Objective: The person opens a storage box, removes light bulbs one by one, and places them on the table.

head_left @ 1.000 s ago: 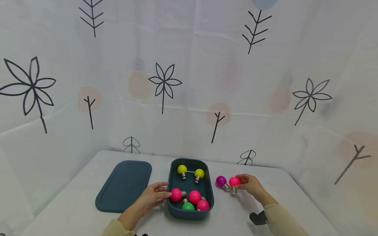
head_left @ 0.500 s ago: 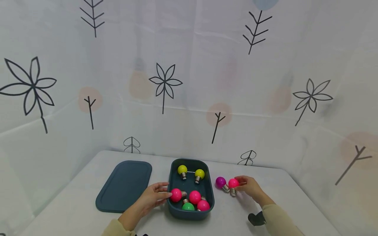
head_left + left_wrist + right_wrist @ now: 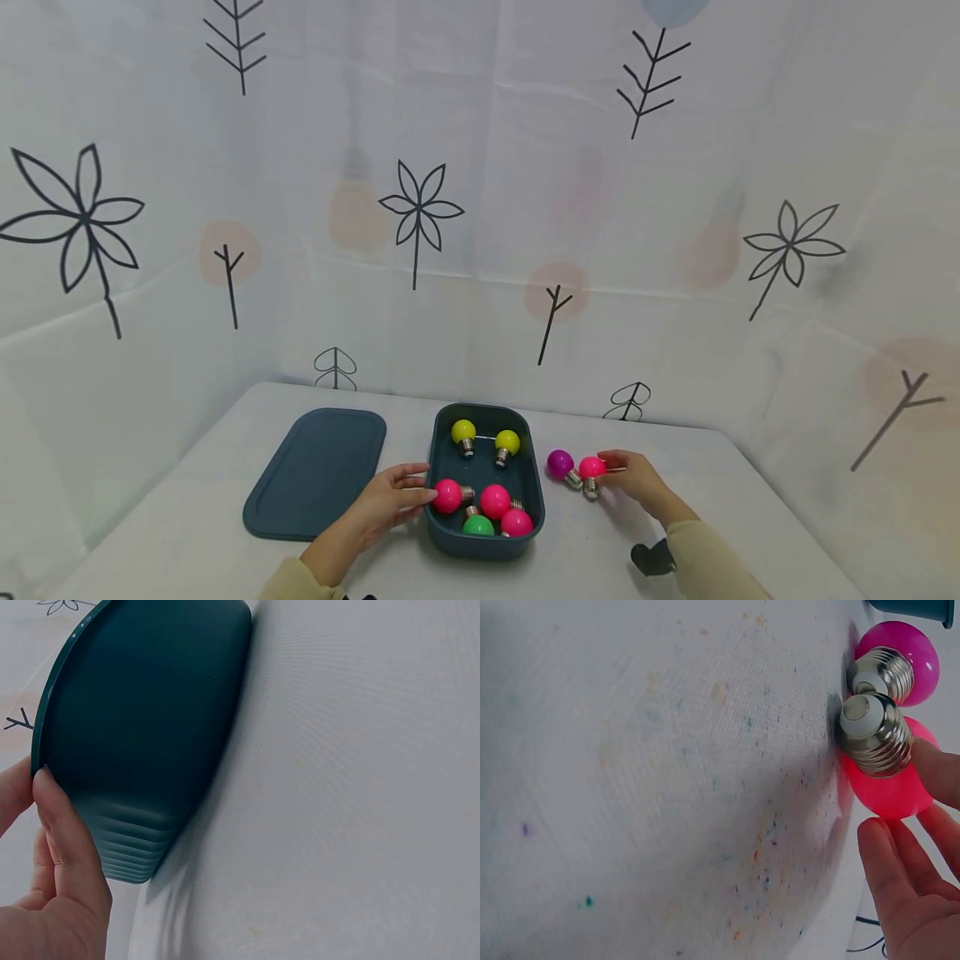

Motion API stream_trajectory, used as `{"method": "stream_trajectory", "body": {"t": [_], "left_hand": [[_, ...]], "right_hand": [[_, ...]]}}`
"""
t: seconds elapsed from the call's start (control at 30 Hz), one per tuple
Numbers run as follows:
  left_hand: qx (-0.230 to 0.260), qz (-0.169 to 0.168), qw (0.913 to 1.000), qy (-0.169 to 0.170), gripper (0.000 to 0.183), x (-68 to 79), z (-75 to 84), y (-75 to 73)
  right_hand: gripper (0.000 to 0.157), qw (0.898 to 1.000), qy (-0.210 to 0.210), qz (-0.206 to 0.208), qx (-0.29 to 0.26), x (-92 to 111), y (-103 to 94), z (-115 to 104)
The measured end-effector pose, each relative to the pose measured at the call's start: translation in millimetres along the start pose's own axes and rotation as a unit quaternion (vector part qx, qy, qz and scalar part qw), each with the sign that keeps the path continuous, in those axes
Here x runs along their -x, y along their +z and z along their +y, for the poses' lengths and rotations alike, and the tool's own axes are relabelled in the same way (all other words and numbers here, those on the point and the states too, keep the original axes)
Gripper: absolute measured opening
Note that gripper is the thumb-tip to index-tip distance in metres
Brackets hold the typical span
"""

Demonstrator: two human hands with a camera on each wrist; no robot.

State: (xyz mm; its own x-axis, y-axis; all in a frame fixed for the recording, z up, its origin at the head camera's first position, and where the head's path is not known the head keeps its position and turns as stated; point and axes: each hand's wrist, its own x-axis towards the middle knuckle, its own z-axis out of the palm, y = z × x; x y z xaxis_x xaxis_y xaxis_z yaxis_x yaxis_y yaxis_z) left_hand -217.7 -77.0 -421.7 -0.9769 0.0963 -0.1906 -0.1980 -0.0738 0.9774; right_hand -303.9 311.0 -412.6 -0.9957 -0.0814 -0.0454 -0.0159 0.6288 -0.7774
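Note:
My left hand (image 3: 384, 504) pinches the left rim of a dark teal box (image 3: 459, 546), thumb outside, as the left wrist view shows (image 3: 142, 712). In the box lie two yellow light bulbs (image 3: 463, 430), several pink light bulbs (image 3: 495, 501) and a green light bulb (image 3: 477, 525). Right of the box, my right hand (image 3: 637, 482) holds another pink light bulb (image 3: 592, 467) by its round globe. That bulb rests on the table, its metal base toward me. A purple light bulb (image 3: 915, 656) lies beside it, their bases touching or nearly so.
A flat dark teal lid (image 3: 315, 475) lies on the white table (image 3: 202, 517) left of the box. A patterned white cloth (image 3: 480, 333) hangs behind the table. Coloured specks mark the tabletop near my right hand.
My right hand has moved slightly left and toward me with the pink light bulb, bringing it down beside the purple one. The purple bulb has shifted slightly. My left hand stays put.

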Motion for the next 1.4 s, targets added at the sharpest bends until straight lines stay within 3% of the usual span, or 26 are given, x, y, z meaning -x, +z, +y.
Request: {"method": "stream_trajectory", "body": {"t": [0.3,0.63,1.2,1.4], "left_hand": [[-0.002,0.005,1.0,-0.001,0.063,-0.8,-0.2,0.1],[0.002,0.008,1.0,-0.001,0.062,-0.7,-0.7,0.0],[-0.001,0.003,1.0,0.004,0.062,2.0,0.1,0.5],[-0.002,0.004,1.0,0.001,0.063,2.5,0.5,1.4]], "right_hand": [[0.051,0.999,-0.02,0.006,0.027,0.0,-9.5,-3.9],[0.05,0.999,-0.033,0.006,0.013,1.3,-16.0,-4.3],[0.049,1.0,0.002,0.005,0.011,4.1,-13.9,-1.0],[0.047,1.0,-0.012,0.01,0.019,2.2,-8.1,0.0]]}}
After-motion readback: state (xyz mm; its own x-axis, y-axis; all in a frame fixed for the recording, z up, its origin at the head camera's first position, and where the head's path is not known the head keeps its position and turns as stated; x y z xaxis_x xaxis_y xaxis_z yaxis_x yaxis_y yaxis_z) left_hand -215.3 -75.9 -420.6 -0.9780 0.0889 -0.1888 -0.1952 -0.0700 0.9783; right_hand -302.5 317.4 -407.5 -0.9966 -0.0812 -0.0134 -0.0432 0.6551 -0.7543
